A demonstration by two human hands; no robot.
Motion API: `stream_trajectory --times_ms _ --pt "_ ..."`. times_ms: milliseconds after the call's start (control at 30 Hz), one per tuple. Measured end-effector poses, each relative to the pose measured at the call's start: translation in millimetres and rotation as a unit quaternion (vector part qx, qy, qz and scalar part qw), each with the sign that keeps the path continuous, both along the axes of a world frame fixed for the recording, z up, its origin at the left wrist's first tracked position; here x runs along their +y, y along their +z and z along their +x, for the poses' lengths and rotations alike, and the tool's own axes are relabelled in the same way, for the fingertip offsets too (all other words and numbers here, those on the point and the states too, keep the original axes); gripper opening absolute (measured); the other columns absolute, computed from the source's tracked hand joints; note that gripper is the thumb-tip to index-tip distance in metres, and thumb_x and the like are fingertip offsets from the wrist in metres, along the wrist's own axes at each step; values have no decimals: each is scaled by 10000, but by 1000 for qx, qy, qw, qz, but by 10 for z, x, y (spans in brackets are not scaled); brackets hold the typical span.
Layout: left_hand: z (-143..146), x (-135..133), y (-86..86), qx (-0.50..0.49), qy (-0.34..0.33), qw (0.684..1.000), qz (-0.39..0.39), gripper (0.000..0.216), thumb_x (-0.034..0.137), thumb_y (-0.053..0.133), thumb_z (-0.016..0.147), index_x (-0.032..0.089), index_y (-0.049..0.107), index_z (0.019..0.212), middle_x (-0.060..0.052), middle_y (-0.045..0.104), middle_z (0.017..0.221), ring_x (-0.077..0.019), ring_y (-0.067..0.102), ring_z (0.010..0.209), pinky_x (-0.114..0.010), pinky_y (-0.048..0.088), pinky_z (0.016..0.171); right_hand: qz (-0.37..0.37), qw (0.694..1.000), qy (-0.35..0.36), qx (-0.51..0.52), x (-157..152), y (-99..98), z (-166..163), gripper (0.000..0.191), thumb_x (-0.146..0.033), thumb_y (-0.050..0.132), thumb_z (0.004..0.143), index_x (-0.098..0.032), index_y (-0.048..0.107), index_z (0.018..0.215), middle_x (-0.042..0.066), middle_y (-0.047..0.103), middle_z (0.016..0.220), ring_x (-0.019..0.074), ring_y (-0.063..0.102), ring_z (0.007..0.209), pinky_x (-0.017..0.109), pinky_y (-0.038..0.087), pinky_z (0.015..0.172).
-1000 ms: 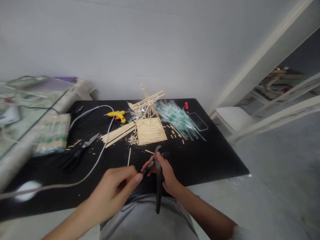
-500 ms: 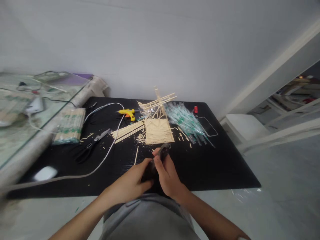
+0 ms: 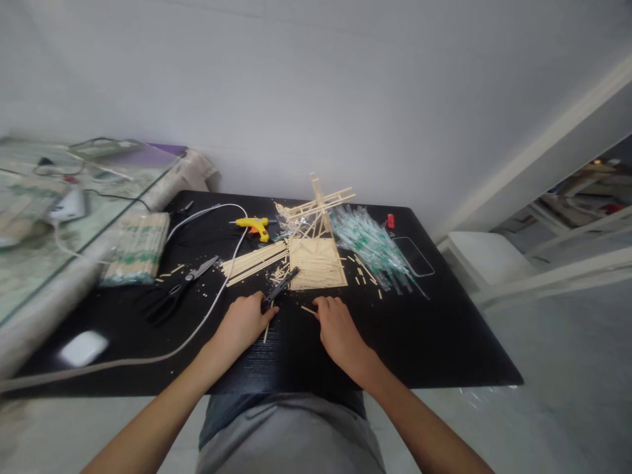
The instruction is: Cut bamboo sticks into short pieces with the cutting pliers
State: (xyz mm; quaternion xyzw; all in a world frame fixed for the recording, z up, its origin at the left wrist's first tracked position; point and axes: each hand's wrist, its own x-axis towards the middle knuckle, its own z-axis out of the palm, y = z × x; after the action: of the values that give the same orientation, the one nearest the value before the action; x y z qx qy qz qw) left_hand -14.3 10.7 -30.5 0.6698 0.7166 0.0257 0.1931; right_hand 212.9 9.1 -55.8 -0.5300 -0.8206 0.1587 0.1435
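Note:
At the near middle of the table, my left hand (image 3: 245, 319) is closed on a narrow black tool (image 3: 285, 284) whose kind I cannot make out. It points away, toward the stick panel. A thin wooden stick (image 3: 266, 332) lies just below my left thumb. My right hand (image 3: 340, 332) pinches the end of a short wooden stick (image 3: 308, 309) low over the tabletop. Ahead of both hands lies a square panel of pale sticks (image 3: 318, 263), with an upright stick frame (image 3: 320, 207) behind it.
Loose sticks (image 3: 254, 262), a yellow glue gun (image 3: 254, 226) and black-handled scissors (image 3: 180, 286) lie to the left, with a white cable (image 3: 212, 308) crossing there. Packed sticks (image 3: 138, 247) sit farther left. Green-printed plastic wrappers (image 3: 370, 240) and a phone-like slab (image 3: 413, 257) are at right.
My hands, together on a dark tool before, have moved apart and forward over the table. The left keeps a black tool; the right now has a short stick.

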Motion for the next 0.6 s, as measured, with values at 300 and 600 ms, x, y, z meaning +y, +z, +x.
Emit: stream_trajectory --times_ms 300,600 --pt "-65 114 32 -53 -6 999 -6 192 306 591 860 146 697 852 -185 764 915 -330 738 890 -349 517 766 -142 936 -16 321 -17 222 136 146 -118 569 912 -208 682 930 45 678 929 189 648 836 348 518 809" --pt "194 -20 76 -420 -12 904 75 309 478 576 925 176 617 878 32 609 657 -124 527 573 -231 449 587 -358 777 -14 517 -86 287 -54 265 -378 843 757 -163 748 878 28 738 795 171 691 709 349 574 757"
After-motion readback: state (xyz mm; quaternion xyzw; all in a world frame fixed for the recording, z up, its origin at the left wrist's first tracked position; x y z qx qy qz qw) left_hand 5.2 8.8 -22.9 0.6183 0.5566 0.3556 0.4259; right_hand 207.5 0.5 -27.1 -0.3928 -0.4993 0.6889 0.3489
